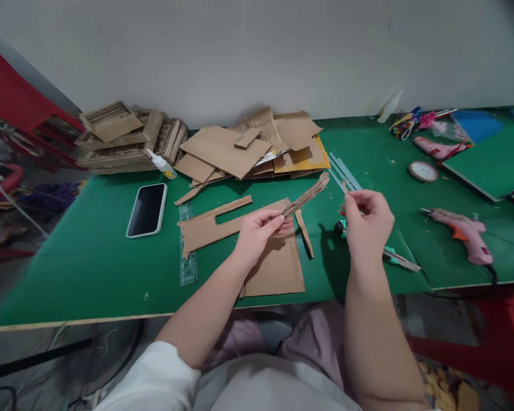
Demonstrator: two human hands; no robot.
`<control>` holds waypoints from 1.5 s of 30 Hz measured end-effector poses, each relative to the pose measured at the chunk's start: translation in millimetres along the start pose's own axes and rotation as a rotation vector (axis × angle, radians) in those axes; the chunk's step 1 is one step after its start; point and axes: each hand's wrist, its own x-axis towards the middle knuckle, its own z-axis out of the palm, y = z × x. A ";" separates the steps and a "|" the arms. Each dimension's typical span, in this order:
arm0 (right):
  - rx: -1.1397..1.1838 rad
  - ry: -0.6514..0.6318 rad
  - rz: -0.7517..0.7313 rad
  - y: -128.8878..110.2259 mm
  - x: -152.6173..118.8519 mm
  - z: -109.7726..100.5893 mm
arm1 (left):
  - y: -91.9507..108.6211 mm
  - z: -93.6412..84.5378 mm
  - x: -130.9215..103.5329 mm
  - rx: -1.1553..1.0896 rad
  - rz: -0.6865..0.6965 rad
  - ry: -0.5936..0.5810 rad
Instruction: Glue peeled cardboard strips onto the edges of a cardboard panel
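Note:
My left hand (265,231) grips one end of a narrow, ragged cardboard strip (306,197), which slants up to the right above the green table. To its right, my right hand (366,220) is raised with thumb and fingers pinched; a tiny brown bit seems to show at the fingertips, too small to name. Below my left hand lies a flat cardboard sheet (276,268). A notched cardboard piece (203,231) rests across a clear ruler (189,268). Another thin strip (304,234) lies beside the sheet. A cutter (400,260) with its blade out is partly behind my right wrist.
Cardboard scraps (223,148) and stacked cardboard frames (124,140) line the wall. A phone (147,210) and glue bottle (161,165) are at left. Right of my hands are a pink glue gun (465,231), tape roll (423,171) and green board (492,160).

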 end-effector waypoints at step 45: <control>0.076 -0.043 -0.010 -32.5 -56.0 44.8 | -18.6 -1.3 -0.9 0.963 0.941 -0.097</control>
